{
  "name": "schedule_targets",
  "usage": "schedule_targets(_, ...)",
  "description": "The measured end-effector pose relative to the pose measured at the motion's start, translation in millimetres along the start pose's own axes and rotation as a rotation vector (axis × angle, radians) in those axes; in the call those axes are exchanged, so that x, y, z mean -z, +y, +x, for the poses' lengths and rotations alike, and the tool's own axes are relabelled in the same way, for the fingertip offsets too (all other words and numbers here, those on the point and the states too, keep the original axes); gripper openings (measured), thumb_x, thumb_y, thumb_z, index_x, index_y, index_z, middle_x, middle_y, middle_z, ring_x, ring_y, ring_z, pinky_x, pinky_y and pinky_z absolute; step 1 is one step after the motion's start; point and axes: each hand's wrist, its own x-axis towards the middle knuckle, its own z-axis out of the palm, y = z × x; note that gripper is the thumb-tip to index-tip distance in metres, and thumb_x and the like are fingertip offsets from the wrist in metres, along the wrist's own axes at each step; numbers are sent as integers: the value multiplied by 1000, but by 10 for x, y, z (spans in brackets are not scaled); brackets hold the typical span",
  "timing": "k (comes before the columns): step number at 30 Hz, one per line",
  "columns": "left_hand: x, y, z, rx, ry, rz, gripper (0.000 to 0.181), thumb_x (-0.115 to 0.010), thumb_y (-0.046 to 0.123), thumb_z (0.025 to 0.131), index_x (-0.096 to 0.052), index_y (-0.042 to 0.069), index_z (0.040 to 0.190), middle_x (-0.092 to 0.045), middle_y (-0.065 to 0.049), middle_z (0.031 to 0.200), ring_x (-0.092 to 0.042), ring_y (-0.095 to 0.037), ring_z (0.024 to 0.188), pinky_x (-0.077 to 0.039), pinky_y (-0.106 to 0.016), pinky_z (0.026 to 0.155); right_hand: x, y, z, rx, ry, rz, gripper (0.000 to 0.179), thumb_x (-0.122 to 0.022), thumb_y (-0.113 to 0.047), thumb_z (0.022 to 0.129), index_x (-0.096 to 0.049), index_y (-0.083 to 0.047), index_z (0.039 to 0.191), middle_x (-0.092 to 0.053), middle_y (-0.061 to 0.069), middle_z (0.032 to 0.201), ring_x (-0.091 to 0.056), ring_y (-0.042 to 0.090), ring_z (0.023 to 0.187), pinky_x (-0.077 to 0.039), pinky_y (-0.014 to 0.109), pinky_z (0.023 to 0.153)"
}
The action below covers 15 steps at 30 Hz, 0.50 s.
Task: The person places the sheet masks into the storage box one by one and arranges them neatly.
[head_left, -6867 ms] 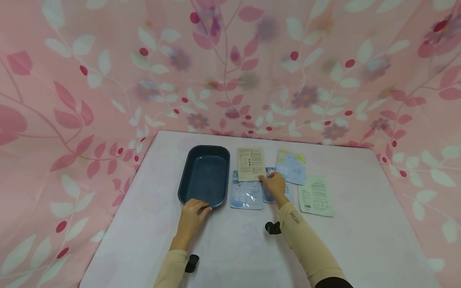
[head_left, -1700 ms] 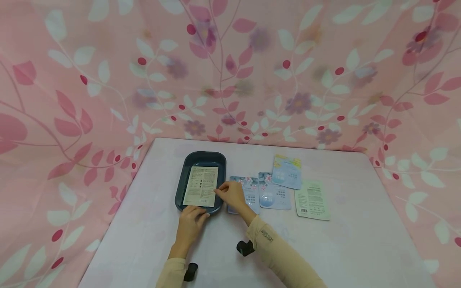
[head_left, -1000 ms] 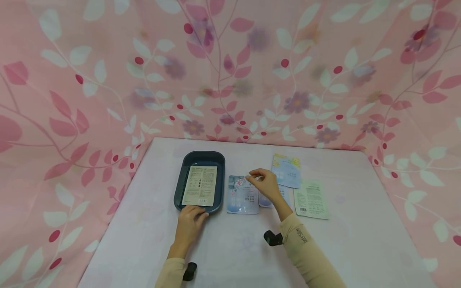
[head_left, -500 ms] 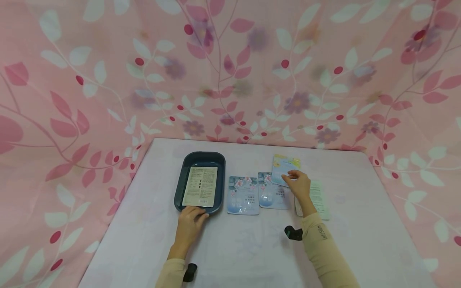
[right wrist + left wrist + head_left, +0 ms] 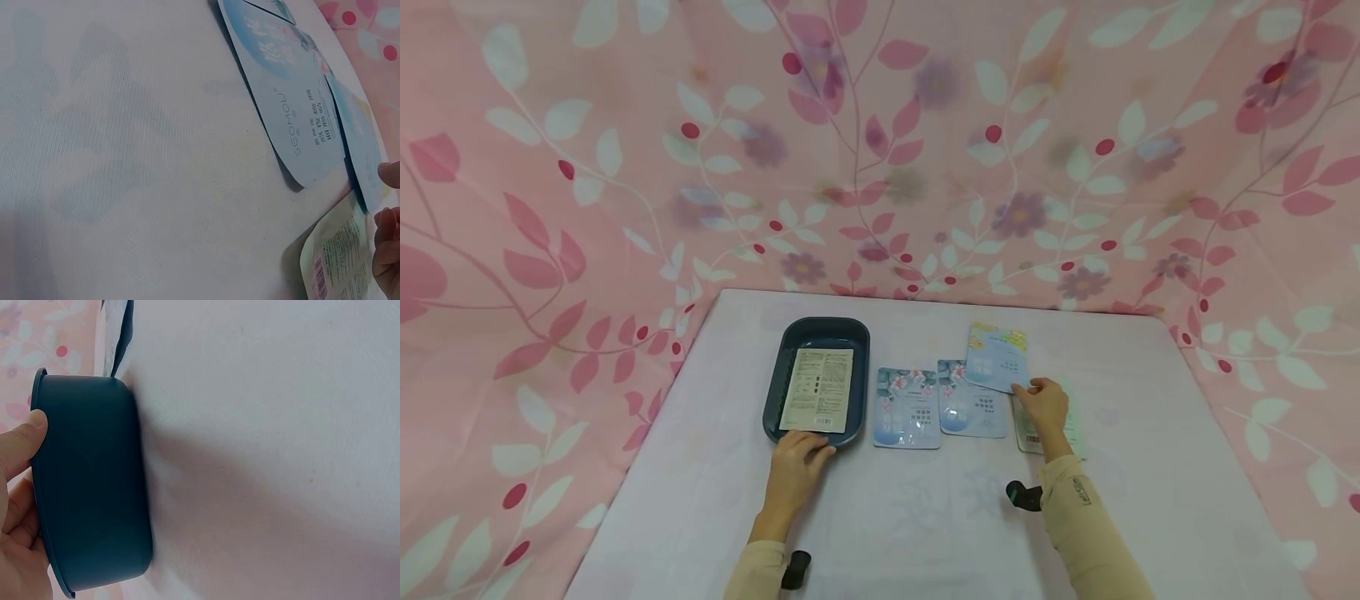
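My left hand [image 5: 800,467] grips the near rim of a dark blue rectangular tray [image 5: 773,392]; in the left wrist view its thumb [image 5: 39,419] lies over the rim. A cream printed packet [image 5: 817,389] lies flat inside. To the right, my right hand [image 5: 1045,410] is at the lower right corner of a blue packet with a yellow top [image 5: 996,357]. In the right wrist view, its thumb and fingers stand apart beside that corner. A pale green packet [image 5: 340,256] lies partly under this hand.
Two blue flowered packets, a left one [image 5: 907,408] and a right one [image 5: 970,408], lie side by side between tray and right hand. The yellow-topped packet overlaps the right one. A pink floral cloth [image 5: 880,150] hangs behind the white table [image 5: 910,533].
The cream packet has moved from the table into the tray. My right hand has since released it and travelled right to the yellow-topped packet. The left hand stays at the tray's rim.
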Motion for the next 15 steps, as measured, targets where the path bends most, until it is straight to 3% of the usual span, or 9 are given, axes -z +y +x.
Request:
schedule_targets(5,-6,-4,4,0,1,-1,20,-86,0,60,-72,3,75,-66,-5,77,-61,-22,77,-51,-37,70,-25,9,35,-69,-54,-76,55,-61,-29,89,-51,15,120,-56,32,116,-56,44,102,-48,50,83)
schedule_targets(8,-8,-2,2,-3,-1,1,20,-86,1,61,-72,2,75,-66,-5,76,-61,-22,77,-51,-37,70,-53,-4,46,-89,-67,-117,59,-63,-34,88,-52,15,119,-55,33,117,-59,43,97,-50,49,80)
schedule_targets(12,-6,3,-2,-3,-2,5,20,-86,1,60,-71,1,74,-66,-5,76,-61,-22,76,-51,-37,69,-94,-47,38,-112,-53,-122,60,-66,-36,85,-54,15,113,-59,33,109,-60,37,85,-50,46,72)
schedule_targets(15,-7,6,0,-2,-1,2,20,-86,0,60,-71,1,74,-66,-5,76,-61,-22,76,-51,-37,70,-130,-65,32,-153,-18,-89,56,-67,-33,85,-53,15,112,-59,33,107,-59,37,86,-49,46,73)
